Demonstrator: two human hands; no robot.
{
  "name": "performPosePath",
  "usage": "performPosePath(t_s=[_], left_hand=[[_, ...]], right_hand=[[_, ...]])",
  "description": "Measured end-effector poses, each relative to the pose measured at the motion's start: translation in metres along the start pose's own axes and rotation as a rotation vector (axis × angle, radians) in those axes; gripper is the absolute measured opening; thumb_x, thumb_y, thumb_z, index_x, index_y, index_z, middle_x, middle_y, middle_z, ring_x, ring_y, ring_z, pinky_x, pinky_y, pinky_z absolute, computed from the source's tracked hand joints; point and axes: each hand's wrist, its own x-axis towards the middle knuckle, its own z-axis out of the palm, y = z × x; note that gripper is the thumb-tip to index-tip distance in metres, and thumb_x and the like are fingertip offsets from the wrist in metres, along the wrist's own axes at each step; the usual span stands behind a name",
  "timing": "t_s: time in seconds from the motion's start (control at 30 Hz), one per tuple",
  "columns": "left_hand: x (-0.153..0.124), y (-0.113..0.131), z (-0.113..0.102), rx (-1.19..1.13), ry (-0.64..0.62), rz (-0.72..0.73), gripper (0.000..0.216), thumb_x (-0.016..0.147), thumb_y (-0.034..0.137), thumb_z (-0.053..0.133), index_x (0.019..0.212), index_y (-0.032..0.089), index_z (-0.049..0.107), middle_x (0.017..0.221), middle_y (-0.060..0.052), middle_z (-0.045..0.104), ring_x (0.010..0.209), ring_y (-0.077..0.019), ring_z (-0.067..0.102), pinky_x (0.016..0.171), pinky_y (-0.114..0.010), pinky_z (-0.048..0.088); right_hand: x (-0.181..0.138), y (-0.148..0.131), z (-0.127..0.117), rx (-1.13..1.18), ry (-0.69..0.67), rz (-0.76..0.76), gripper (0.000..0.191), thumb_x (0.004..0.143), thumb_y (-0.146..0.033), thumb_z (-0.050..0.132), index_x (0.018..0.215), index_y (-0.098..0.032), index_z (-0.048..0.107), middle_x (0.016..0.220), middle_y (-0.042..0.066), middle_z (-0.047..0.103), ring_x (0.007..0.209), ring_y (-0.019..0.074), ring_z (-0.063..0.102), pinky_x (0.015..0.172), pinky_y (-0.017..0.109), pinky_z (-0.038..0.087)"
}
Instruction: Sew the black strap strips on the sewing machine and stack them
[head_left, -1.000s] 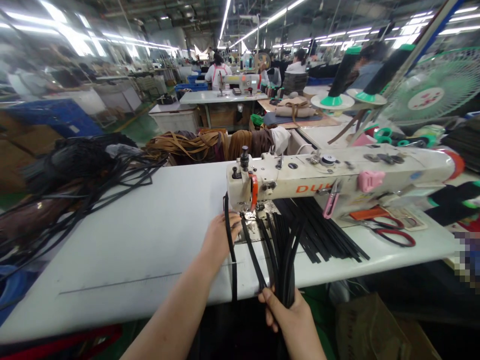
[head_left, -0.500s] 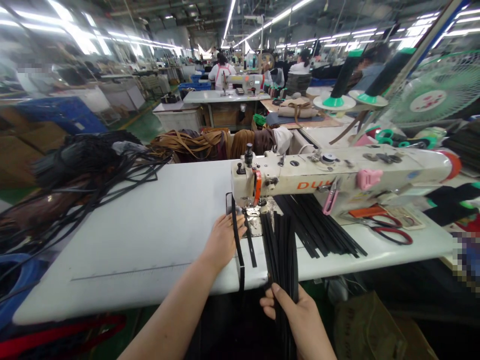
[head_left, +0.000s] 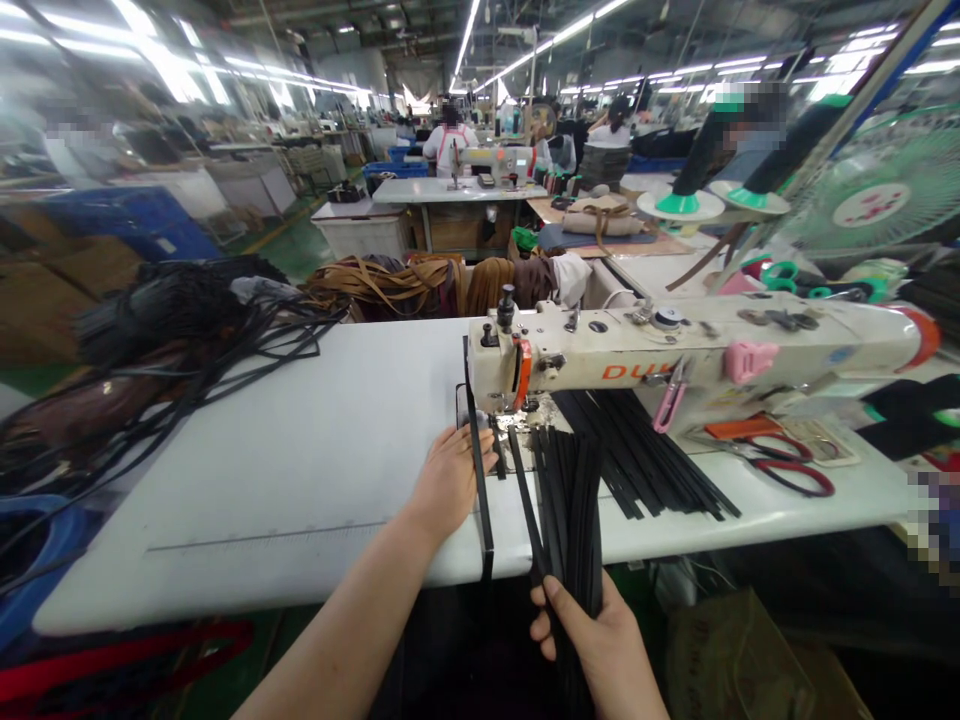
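My left hand (head_left: 448,482) lies on the sewing table, its fingers close together beside the needle area of the sewing machine (head_left: 570,360). A long black strap (head_left: 482,490) crosses over those fingers and hangs past the front edge. At the fingertips is the short tail of another black strap (head_left: 501,462), which they appear to hold; the exact grip is hidden. My right hand (head_left: 581,625) is closed around a bundle of black straps (head_left: 574,500) at the table's front edge. One strap (head_left: 525,490) fans out leftward from this bundle, its top end near the needle plate.
More black straps (head_left: 652,460) lie under the machine arm. Red-handled scissors (head_left: 791,470) and a pink snipper (head_left: 667,405) are at the right. Dark cords (head_left: 187,390) spill over the table's left side. Thread cones (head_left: 694,160) and a fan (head_left: 862,205) stand behind; people sit further back.
The short strap tail by my left fingertips has drawn up toward the needle. One strap in my right hand has separated leftward from the bundle. The view has shifted slightly.
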Motion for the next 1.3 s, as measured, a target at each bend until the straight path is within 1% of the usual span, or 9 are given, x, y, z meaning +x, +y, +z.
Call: performPosePath(t_s=[0.17, 0.43, 0.53, 0.8, 1.0, 1.1, 1.17, 1.23, 1.3], left_hand=[[0.000, 0.001, 0.000, -0.024, 0.010, -0.005, 0.031, 0.105, 0.027, 0.048, 0.127, 0.022, 0.069, 0.132, -0.006, 0.069, 0.134, -0.0250, 0.057, 0.119, -0.051, 0.042], [-0.003, 0.000, 0.003, 0.015, 0.091, 0.061, 0.031, 0.106, 0.031, 0.047, 0.121, 0.019, 0.071, 0.128, -0.008, 0.071, 0.133, -0.0261, 0.058, 0.117, -0.052, 0.043], [-0.001, 0.001, 0.001, 0.011, 0.064, 0.045, 0.029, 0.105, 0.029, 0.049, 0.124, 0.021, 0.069, 0.131, -0.007, 0.070, 0.133, -0.0258, 0.057, 0.117, -0.051, 0.044], [0.003, 0.001, 0.001, -0.011, 0.026, 0.002, 0.031, 0.104, 0.028, 0.049, 0.128, 0.022, 0.068, 0.133, -0.008, 0.068, 0.134, -0.0244, 0.056, 0.119, -0.050, 0.042], [0.003, -0.004, 0.005, -0.027, 0.029, -0.015, 0.031, 0.104, 0.030, 0.048, 0.127, 0.021, 0.067, 0.137, -0.007, 0.066, 0.137, -0.0260, 0.054, 0.119, -0.053, 0.042], [0.005, -0.009, 0.008, -0.080, 0.045, -0.005, 0.029, 0.104, 0.029, 0.049, 0.124, 0.023, 0.069, 0.132, -0.006, 0.069, 0.133, -0.0258, 0.057, 0.118, -0.050, 0.044], [0.010, -0.015, 0.011, -0.153, 0.093, 0.004, 0.027, 0.103, 0.026, 0.048, 0.117, 0.022, 0.071, 0.125, -0.006, 0.072, 0.126, -0.0237, 0.062, 0.115, -0.045, 0.048], [0.020, -0.022, 0.013, -0.209, 0.154, -0.031, 0.026, 0.101, 0.021, 0.048, 0.110, 0.021, 0.072, 0.120, -0.008, 0.072, 0.118, -0.0222, 0.065, 0.110, -0.041, 0.052], [0.034, -0.030, 0.013, -0.214, 0.170, -0.093, 0.026, 0.097, 0.017, 0.049, 0.108, 0.020, 0.073, 0.118, -0.009, 0.072, 0.114, -0.0228, 0.067, 0.107, -0.040, 0.054]], right_hand=[[0.003, 0.010, -0.003, -0.023, -0.011, -0.021, 0.056, 0.061, -0.061, 0.090, 0.084, -0.017, 0.063, 0.065, 0.007, 0.076, 0.039, 0.0163, 0.063, 0.037, 0.025, 0.047], [0.002, 0.005, -0.004, -0.064, -0.032, 0.006, 0.061, 0.063, -0.064, 0.087, 0.092, -0.015, 0.066, 0.061, 0.007, 0.075, 0.039, 0.0165, 0.062, 0.039, 0.026, 0.048], [0.004, 0.007, -0.007, -0.080, -0.036, 0.003, 0.062, 0.063, -0.066, 0.086, 0.093, -0.014, 0.068, 0.057, 0.006, 0.073, 0.038, 0.0160, 0.061, 0.039, 0.026, 0.049], [0.004, 0.006, -0.006, -0.088, -0.087, 0.059, 0.067, 0.058, -0.075, 0.083, 0.082, -0.014, 0.070, 0.050, 0.006, 0.070, 0.037, 0.0153, 0.059, 0.039, 0.024, 0.046], [-0.010, -0.008, 0.003, -0.072, -0.058, 0.022, 0.060, 0.061, -0.069, 0.086, 0.082, -0.016, 0.069, 0.049, 0.003, 0.068, 0.037, 0.0130, 0.057, 0.041, 0.024, 0.048], [-0.013, -0.010, 0.004, -0.082, -0.071, 0.019, 0.059, 0.061, -0.069, 0.086, 0.080, -0.016, 0.068, 0.048, 0.003, 0.068, 0.036, 0.0128, 0.056, 0.040, 0.024, 0.048], [-0.011, -0.008, 0.003, -0.091, -0.078, 0.016, 0.060, 0.061, -0.070, 0.085, 0.080, -0.016, 0.067, 0.048, 0.003, 0.068, 0.035, 0.0127, 0.055, 0.041, 0.025, 0.049], [-0.007, -0.005, 0.004, -0.099, -0.090, 0.015, 0.061, 0.060, -0.072, 0.084, 0.079, -0.016, 0.067, 0.048, 0.003, 0.068, 0.035, 0.0129, 0.055, 0.041, 0.025, 0.048], [-0.004, -0.003, 0.005, -0.108, -0.116, 0.027, 0.064, 0.058, -0.074, 0.084, 0.076, -0.016, 0.065, 0.046, 0.004, 0.068, 0.034, 0.0135, 0.055, 0.039, 0.025, 0.046]])
